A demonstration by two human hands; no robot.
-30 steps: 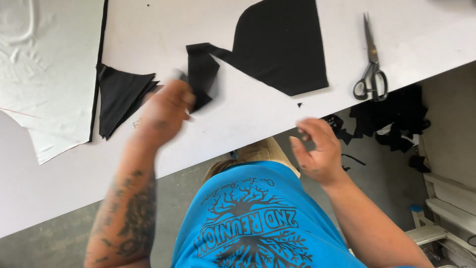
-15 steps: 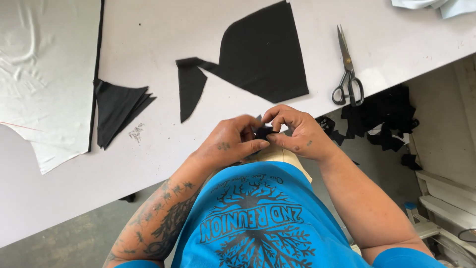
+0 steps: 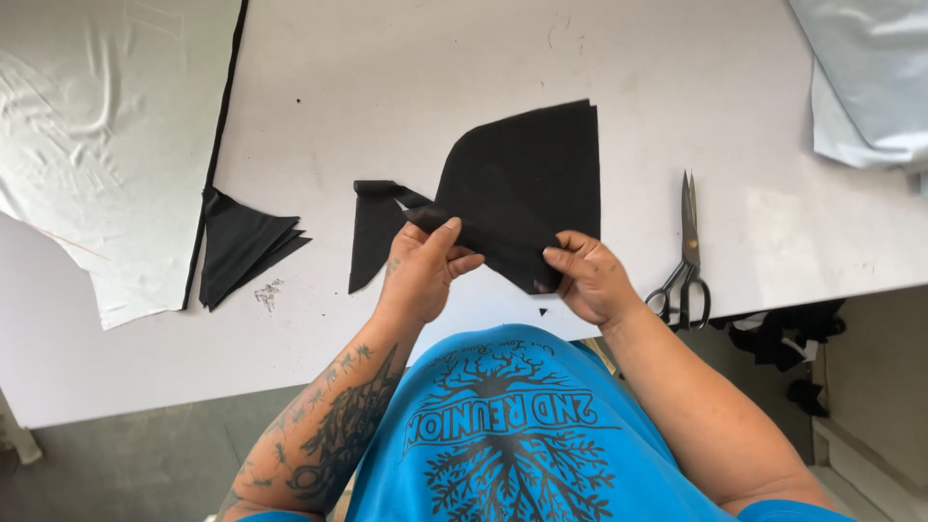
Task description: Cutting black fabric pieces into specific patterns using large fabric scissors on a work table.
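A large cut piece of black fabric [image 3: 527, 184] lies on the white table [image 3: 406, 87], one edge curved and its near corner lifted. My left hand [image 3: 423, 271] pinches its left near edge. My right hand [image 3: 590, 278] grips the pointed near corner. A narrow black strip [image 3: 370, 232] trails from the piece toward the left, just beyond my left hand.
Black-handled scissors [image 3: 682, 253] lie shut to the right of my right hand. A pile of black triangular offcuts [image 3: 242, 244] sits at the left beside a white sheet [image 3: 97, 135]. Pale grey cloth [image 3: 865, 87] covers the far right corner. Black scraps [image 3: 788, 333] hang below the table edge.
Both hands moved forward from near my chest onto the table and took hold of the black fabric's near edge. The view shifted closer to the table.
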